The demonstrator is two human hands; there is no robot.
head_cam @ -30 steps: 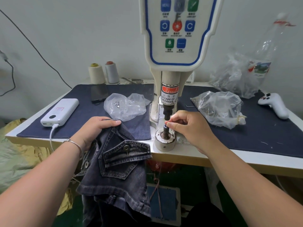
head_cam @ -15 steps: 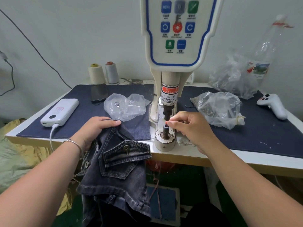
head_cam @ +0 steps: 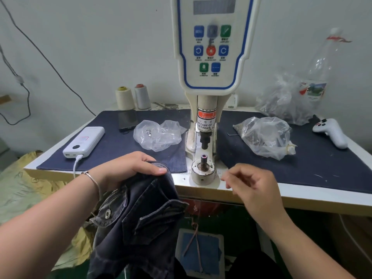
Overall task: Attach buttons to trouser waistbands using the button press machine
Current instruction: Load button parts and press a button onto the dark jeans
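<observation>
Left hand [head_cam: 128, 168] at lower centre-left, fingers curled over the top edge of dark denim trousers [head_cam: 136, 222], gripping the fabric; trousers hanging below the table edge [head_cam: 302, 198], a metal button [head_cam: 108, 213] visible on the cloth at left. Right hand [head_cam: 251, 186] at lower centre-right, just beside the machine's round base, fingers loosely curled, holding nothing, touching nothing. Button press machine [head_cam: 211, 57] upright at centre, control panel at the top of the frame, plunger [head_cam: 205, 140] raised above the lower post [head_cam: 203, 160], a gap between them; a small ring-shaped piece, pale with a pinkish tint, seated on top of the post. Clear plastic bag [head_cam: 159, 135] with small metal parts left of the machine, another bag [head_cam: 265, 135] to its right. White power bank [head_cam: 84, 141] at left, phone [head_cam: 127, 120] behind it, two thread spools [head_cam: 132, 96] against the wall. White controller [head_cam: 330, 131] at far right.
</observation>
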